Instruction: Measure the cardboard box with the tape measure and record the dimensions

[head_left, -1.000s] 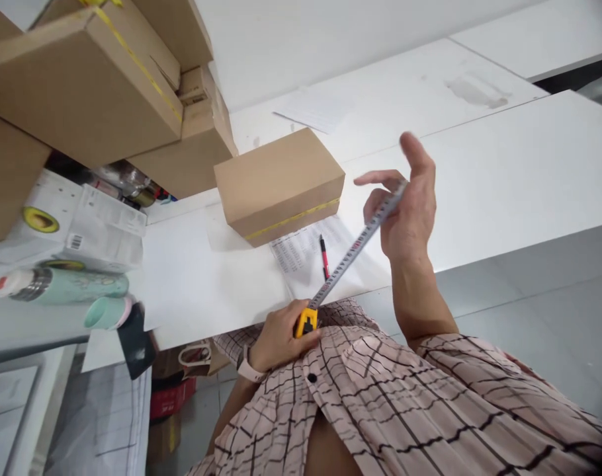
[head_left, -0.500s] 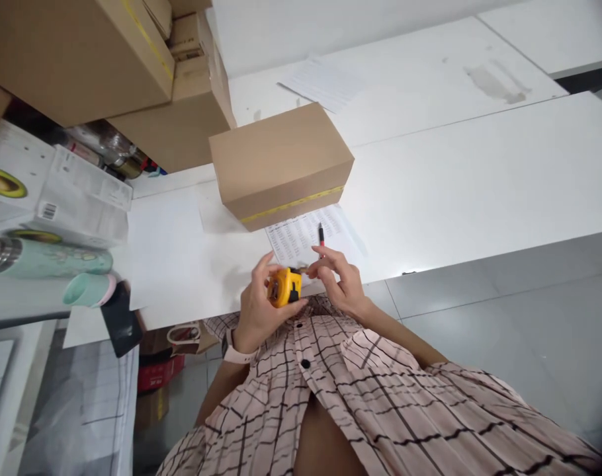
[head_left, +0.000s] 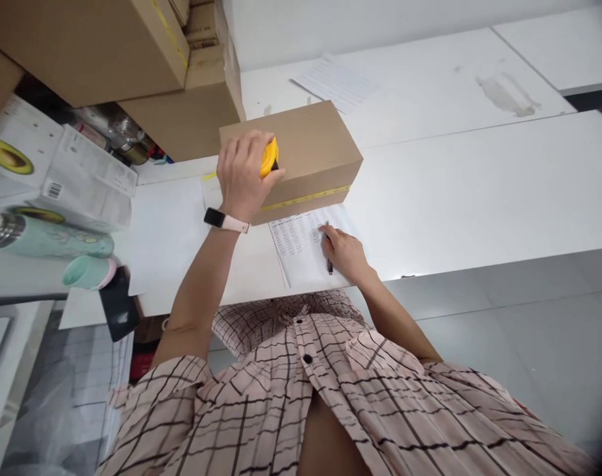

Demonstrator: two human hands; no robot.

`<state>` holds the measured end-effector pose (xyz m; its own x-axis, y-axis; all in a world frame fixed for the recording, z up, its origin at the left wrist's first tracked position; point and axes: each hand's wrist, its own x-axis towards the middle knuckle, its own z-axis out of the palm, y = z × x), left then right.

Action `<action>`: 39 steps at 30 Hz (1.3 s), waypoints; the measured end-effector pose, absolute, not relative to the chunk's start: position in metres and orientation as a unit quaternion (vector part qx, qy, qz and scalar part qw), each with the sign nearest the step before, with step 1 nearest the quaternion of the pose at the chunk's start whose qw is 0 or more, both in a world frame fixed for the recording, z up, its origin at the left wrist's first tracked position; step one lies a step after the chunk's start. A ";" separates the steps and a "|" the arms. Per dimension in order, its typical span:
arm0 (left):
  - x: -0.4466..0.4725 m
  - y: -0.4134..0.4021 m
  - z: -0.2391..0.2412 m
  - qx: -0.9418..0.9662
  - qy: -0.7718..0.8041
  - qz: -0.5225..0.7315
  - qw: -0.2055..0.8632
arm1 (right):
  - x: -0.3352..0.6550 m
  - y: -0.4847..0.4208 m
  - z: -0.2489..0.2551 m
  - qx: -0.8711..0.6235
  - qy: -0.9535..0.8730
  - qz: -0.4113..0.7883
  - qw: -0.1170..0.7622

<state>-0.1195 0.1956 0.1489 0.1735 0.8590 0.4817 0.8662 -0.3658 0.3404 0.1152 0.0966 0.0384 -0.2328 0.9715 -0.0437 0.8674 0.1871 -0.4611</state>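
My left hand [head_left: 244, 173] is closed around a yellow tape measure [head_left: 270, 157] with a black part. It is over the left end of a closed cardboard box [head_left: 308, 147], whose front edge carries yellow tape. Just in front of the box lies a printed sheet [head_left: 298, 254] with columns of small text. My right hand [head_left: 348, 254] rests on that sheet, fingers curled in on a dark pen [head_left: 329, 264]. The pen's lower end shows below the fingers, and part of it is hidden by them.
Large cardboard boxes [head_left: 182, 112] are stacked at the back left. Along the left are white avocado-printed boxes [head_left: 90, 185], a mint flask [head_left: 63, 237], a mint cup [head_left: 85, 272] and a dark phone [head_left: 118, 307]. More papers [head_left: 335, 82] lie behind the box on the white table [head_left: 454, 198].
My left hand has carried the tape measure from near my body up and forward to the box. My right hand has left the tape measure and come down onto the pen.
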 end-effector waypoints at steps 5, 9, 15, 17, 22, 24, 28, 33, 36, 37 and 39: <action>-0.109 0.171 0.131 -0.749 -0.567 -0.332 0.083 | 0.139 0.087 0.027 -0.554 -0.646 0.380 0.362; -0.082 0.087 0.083 -0.751 -0.515 -0.404 0.089 | 0.150 0.076 0.024 -0.464 -0.521 0.512 0.501; -0.047 0.009 0.013 -0.832 -0.514 -0.194 -0.072 | 0.128 0.075 0.027 -0.475 -0.487 0.463 0.568; -0.043 0.007 0.007 -0.845 -0.511 -0.138 -0.076 | 0.117 0.078 0.028 -0.492 -0.489 0.470 0.546; -0.043 0.011 0.009 -0.860 -0.499 -0.078 -0.072 | 0.099 0.086 0.025 -0.466 -0.550 0.533 0.442; -0.043 0.010 0.009 -0.861 -0.501 -0.058 -0.067 | 0.097 0.090 0.022 -0.459 -0.578 0.528 0.419; -0.041 0.009 0.008 -0.858 -0.509 -0.046 -0.055 | 0.098 0.097 0.017 -0.469 -0.592 0.498 0.426; -0.040 0.009 0.010 -0.856 -0.512 -0.037 -0.056 | 0.098 0.100 0.016 -0.483 -0.600 0.477 0.423; -0.040 0.009 0.012 -0.857 -0.512 -0.028 -0.058 | 0.095 0.101 0.012 -0.508 -0.598 0.429 0.447; -0.040 0.009 0.013 -0.857 -0.511 -0.027 -0.060 | 0.094 0.101 0.011 -0.511 -0.600 0.420 0.450; -0.040 0.010 0.013 -0.856 -0.511 -0.028 -0.066 | 0.093 0.101 0.009 -0.512 -0.609 0.413 0.443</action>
